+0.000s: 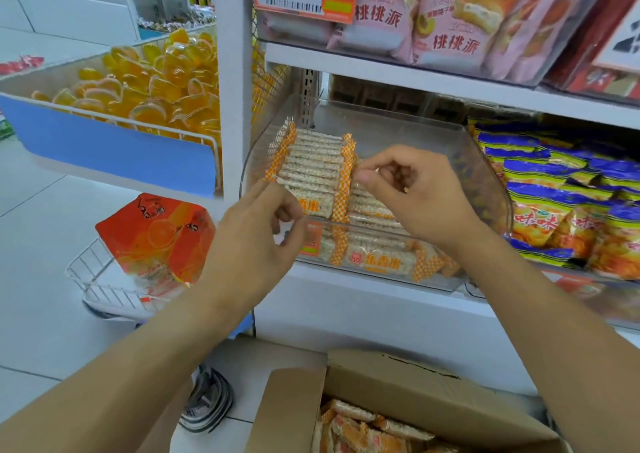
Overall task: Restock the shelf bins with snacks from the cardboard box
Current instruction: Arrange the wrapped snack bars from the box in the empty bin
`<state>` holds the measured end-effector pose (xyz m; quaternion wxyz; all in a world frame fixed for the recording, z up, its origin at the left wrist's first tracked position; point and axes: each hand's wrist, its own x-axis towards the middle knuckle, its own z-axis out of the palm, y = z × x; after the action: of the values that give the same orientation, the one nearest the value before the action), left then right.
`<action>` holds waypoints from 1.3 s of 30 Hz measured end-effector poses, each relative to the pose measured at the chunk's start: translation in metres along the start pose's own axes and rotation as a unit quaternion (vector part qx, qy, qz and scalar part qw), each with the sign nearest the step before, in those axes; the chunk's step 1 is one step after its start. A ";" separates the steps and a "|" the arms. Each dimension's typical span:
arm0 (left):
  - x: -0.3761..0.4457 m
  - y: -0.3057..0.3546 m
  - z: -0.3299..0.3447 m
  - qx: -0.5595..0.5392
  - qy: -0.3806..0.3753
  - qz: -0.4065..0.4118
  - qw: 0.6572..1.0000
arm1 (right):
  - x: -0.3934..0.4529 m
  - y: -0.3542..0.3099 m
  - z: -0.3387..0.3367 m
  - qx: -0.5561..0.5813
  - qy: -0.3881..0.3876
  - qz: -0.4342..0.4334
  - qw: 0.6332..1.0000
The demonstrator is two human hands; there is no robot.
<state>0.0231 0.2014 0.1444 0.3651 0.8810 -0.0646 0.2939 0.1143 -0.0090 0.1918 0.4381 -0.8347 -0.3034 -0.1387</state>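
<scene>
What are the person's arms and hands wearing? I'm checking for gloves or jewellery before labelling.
Nothing shows on them: the left hand and right hand are gloveless, with no visible rings. Both forearms are uncovered as far as the frame edge, with no sleeves, watch or bracelet visible.

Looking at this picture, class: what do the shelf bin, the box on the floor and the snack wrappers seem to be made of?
Shelf bin: clear glossy plastic; the packs show through it.
Cardboard box: matte brown cardboard, with a rough torn flap edge.
Rice snack packs: thin shiny film, probably plastic, with crimped orange-checked ends.

Bright even store light, soft overall blur, wide-angle bending at edges, faint shadows
</scene>
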 end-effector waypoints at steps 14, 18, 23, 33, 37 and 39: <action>-0.129 0.040 0.147 -0.080 -0.392 -0.047 0.915 | -0.242 0.061 -0.035 0.059 -0.079 0.217 0.971; -0.189 0.041 0.192 -0.056 -0.456 -0.111 0.881 | -0.312 0.086 -0.040 0.027 -0.113 0.296 0.948; -0.262 0.042 0.233 -0.011 -0.564 -0.138 0.814 | -0.399 0.121 -0.040 -0.017 -0.181 0.398 0.899; -0.327 0.010 0.237 0.090 -0.713 -0.098 0.689 | -0.474 0.165 0.000 0.001 -0.362 0.543 0.758; -0.340 -0.005 0.228 0.127 -0.728 -0.116 0.663 | -0.485 0.173 0.019 -0.005 -0.365 0.562 0.742; -0.340 -0.009 0.227 0.123 -0.727 -0.134 0.662 | -0.487 0.175 0.027 0.001 -0.355 0.574 0.738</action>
<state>-0.1457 0.0188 -0.1811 0.1253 0.8507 -0.1541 -0.4868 -0.1559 -0.2503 -0.1791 0.2961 -0.8387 0.0996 0.4461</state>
